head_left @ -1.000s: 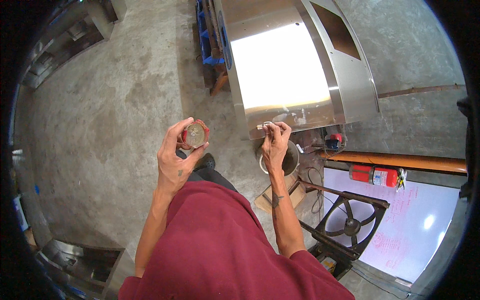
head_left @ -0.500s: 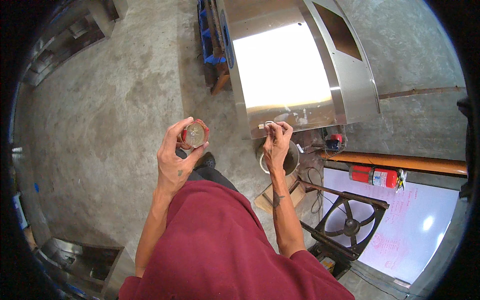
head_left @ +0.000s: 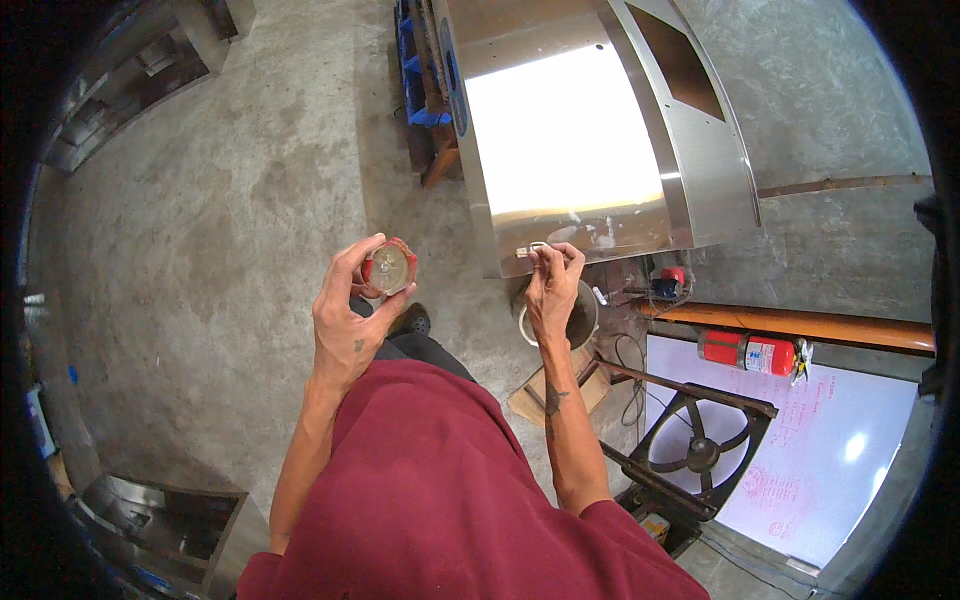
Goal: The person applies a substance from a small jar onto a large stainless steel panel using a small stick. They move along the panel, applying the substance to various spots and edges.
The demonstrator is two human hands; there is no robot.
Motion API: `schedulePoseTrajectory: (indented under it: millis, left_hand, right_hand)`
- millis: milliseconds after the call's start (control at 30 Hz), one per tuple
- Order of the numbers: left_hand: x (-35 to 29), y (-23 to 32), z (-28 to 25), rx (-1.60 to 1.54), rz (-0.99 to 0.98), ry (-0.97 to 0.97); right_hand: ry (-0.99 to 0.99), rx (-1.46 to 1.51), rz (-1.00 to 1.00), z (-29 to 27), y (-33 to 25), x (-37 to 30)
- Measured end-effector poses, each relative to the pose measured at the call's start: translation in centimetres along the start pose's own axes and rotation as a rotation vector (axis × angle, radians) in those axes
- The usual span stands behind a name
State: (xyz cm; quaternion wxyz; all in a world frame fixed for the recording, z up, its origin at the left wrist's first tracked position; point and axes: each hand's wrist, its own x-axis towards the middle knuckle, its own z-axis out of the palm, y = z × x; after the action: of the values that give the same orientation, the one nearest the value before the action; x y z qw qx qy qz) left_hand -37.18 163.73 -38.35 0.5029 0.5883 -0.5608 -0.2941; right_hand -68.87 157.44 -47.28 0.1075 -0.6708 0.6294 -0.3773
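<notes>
Your left hand (head_left: pixel 352 318) has that little round red tin (head_left: pixel 390 268) pinched by its rim between thumb and fingertips, held up in the air over the concrete floor (head_left: pixel 200 230), open face toward you with a pale, shiny inside. It looks light and rigid, the kind of thing that won't flex, but it's small and smooth-sided, so I'd guess it could pop out of a fingertip grip. Holding across the rim like you are seems the sane way; cupping the bottom would be safer if whatever's inside is loose or pasty. Can't tell what the contents are.

Your right hand (head_left: pixel 553 288) is curled at the near edge of the stainless sheet-metal panel (head_left: pixel 580 130), fingers pressed together on something small and pale (head_left: pixel 530 250) right at that edge. Too tiny to say what it is. The panel itself looks stiff, with thin edges that are probably sharp, so watch your knuckles there. Just below that hand sits a round bucket (head_left: pixel 580 322), and off to the right a red fire extinguisher (head_left: pixel 745 350) lies next to a whiteboard (head_left: pixel 830 440).

Compared to a second ago, basically nothing's different: tin in the same spot, right hand at the same edge.
</notes>
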Motion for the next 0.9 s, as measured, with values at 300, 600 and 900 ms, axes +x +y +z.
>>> schedulePoseTrajectory:
  millis: [300,600,900]
  left_hand:
    - [0.07,-0.4,0.32,-0.011,0.031,0.013]
    - [0.05,-0.59,0.49,-0.025,0.019,0.015]
    - [0.17,-0.37,0.64,-0.004,0.025,0.013]
  right_hand:
    - [-0.004,-0.006,0.013,0.18,-0.01,-0.02]
    - [0.005,0.006,0.014,0.22,-0.21,0.06]
    - [-0.003,-0.026,0.004,0.05,0.08,-0.09]
